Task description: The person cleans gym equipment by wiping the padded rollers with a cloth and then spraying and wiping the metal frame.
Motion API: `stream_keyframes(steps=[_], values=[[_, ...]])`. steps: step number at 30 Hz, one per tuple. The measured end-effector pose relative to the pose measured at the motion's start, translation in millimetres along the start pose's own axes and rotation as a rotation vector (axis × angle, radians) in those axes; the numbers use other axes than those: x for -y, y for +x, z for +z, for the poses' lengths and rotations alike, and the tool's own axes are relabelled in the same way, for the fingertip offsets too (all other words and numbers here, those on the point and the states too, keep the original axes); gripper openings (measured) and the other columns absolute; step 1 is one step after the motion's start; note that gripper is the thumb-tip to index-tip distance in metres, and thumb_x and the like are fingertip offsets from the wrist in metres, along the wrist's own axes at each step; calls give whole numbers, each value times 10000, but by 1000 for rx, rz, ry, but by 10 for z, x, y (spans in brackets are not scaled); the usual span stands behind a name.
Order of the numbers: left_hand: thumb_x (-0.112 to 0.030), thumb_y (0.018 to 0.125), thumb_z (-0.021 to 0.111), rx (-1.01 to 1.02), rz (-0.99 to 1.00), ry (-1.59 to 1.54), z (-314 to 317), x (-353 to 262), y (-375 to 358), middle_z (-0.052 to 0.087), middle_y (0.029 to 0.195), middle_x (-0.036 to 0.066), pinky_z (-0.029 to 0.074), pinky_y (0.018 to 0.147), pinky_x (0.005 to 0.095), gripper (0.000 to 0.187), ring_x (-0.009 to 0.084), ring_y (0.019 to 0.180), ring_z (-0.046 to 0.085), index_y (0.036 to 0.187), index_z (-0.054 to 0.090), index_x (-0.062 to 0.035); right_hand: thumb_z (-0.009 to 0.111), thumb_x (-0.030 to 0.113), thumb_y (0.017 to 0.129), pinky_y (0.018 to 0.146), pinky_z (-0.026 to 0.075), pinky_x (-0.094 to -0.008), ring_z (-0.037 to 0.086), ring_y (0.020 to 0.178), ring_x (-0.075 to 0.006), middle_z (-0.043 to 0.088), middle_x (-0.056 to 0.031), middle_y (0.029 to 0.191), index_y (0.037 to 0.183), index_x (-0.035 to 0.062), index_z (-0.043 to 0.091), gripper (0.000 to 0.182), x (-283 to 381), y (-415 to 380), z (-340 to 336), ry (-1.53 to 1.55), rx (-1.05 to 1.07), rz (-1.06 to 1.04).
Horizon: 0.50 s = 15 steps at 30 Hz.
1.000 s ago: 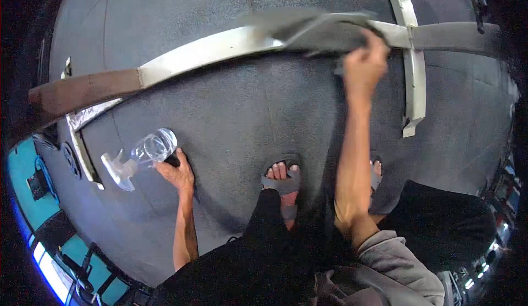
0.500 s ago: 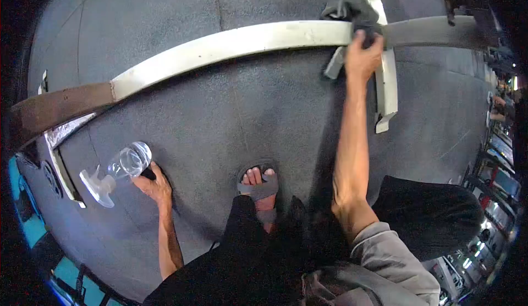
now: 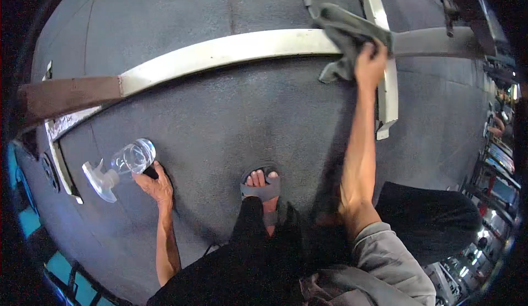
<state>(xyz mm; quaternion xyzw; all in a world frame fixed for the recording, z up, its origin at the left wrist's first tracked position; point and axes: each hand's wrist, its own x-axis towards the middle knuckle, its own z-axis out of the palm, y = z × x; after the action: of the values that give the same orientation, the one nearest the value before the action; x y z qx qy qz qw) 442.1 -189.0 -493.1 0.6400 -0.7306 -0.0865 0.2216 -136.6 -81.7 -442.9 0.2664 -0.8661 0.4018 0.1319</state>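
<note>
A dark grey cloth (image 3: pixel 346 28) is held in my right hand (image 3: pixel 370 64), which is closed on it against the white frame (image 3: pixel 231 47) near its crosspiece (image 3: pixel 388 91). Parts of the cloth spread up and left over the bar. At the lower left, my left hand (image 3: pixel 156 184) is closed around the clear spray bottle (image 3: pixel 135 156), beside its base end. The bottle is tilted, its white spray head (image 3: pixel 101 182) pointing left. Some of my left fingers are hidden behind the bottle.
Brown sections (image 3: pixel 71 97) join the bar at both ends. My sandalled foot (image 3: pixel 260 182) stands on the grey floor (image 3: pixel 209 119). A small wheel (image 3: pixel 50 171) lies at the far left. Cluttered shelves (image 3: pixel 498 188) run along the right edge.
The cloth has opened out and spread to the upper left. My right hand has shifted slightly down and right. My left hand still holds the bottle in nearly the same place.
</note>
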Motion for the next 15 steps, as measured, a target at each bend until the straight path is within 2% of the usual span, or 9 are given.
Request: stream_keyframes(steps=[1, 2, 4, 6, 8, 11, 12, 14, 15], values=[[-245, 891, 696, 20, -54, -31, 3, 8, -1, 518, 1250, 276, 348, 1033, 467, 583, 415, 1175, 483, 1282, 448, 110, 583, 207, 926, 937, 466, -457, 621, 1046, -446, 637, -278, 1160, 1181, -96, 568, 397, 11, 39, 7, -136, -82, 146], [-242, 890, 696, 22, -74, -22, 3, 11, -40, 508, 1269, 281, 342, 1043, 469, 595, 415, 1191, 476, 1295, 440, 112, 587, 203, 921, 922, 467, -468, 626, 1018, -454, 635, -276, 1153, 1171, -99, 566, 393, 36, -15, 90, -170, -75, 130], [-235, 889, 696, 25, -100, -13, -37, -131, -24, 489, 1309, 291, 330, 1061, 473, 619, 415, 1223, 463, 1321, 424, 115, 596, 201, 914, 922, 468, -473, 619, 1004, -456, 641, -271, 1101, 1167, -96, 564, 391, 508, -253, 148, -20, 141, -70], [-222, 895, 686, 12, -32, -15, -28, -79, -8, 472, 1316, 283, 323, 1060, 469, 612, 409, 1225, 451, 1338, 410, 99, 626, 161, 879, 911, 462, -471, 602, 1014, -405, 635, -241, 1040, 1150, -56, 594, 348, 686, -576, 382, 127, 218, -401], [-199, 893, 683, -64, 71, -14, 2, -41, 2, 503, 1237, 239, 344, 1013, 465, 532, 392, 1152, 472, 1294, 452, 63, 623, 144, 872, 934, 452, -464, 602, 1036, -400, 630, -255, 1082, 1147, -57, 598, 341, 788, -531, 314, 92, 343, -422], [-197, 877, 691, -7, -13, -11, -27, -52, 11, 516, 1226, 277, 352, 1010, 484, 535, 420, 1149, 481, 1262, 463, 97, 600, 124, 878, 932, 453, -456, 609, 1004, -395, 639, -248, 1068, 1136, -72, 595, 325, 523, -313, 376, 18, -50, -93], [-194, 874, 693, 19, -58, -2, -32, -71, -19, 518, 1227, 285, 351, 1017, 486, 537, 426, 1154, 480, 1257, 464, 104, 599, 134, 880, 924, 451, -461, 604, 996, -404, 637, -257, 1065, 1131, -79, 593, 329, 474, -305, 396, 12, -89, 11], [-223, 877, 689, 30, -82, 4, -12, -90, 4, 519, 1216, 310, 342, 1030, 495, 581, 447, 1157, 477, 1269, 449, 132, 609, 153, 880, 941, 445, -472, 594, 1043, -429, 622, -285, 1118, 1108, -80, 596, 326, 782, -471, 443, 44, 41, 25], [-234, 880, 686, 19, -51, -10, -14, -81, 5, 515, 1218, 312, 342, 1028, 496, 594, 449, 1157, 474, 1276, 441, 135, 626, 157, 865, 1000, 428, -480, 582, 1096, -445, 601, -304, 1169, 1075, -64, 606, 305, 1033, -643, 435, 74, 167, -80]])
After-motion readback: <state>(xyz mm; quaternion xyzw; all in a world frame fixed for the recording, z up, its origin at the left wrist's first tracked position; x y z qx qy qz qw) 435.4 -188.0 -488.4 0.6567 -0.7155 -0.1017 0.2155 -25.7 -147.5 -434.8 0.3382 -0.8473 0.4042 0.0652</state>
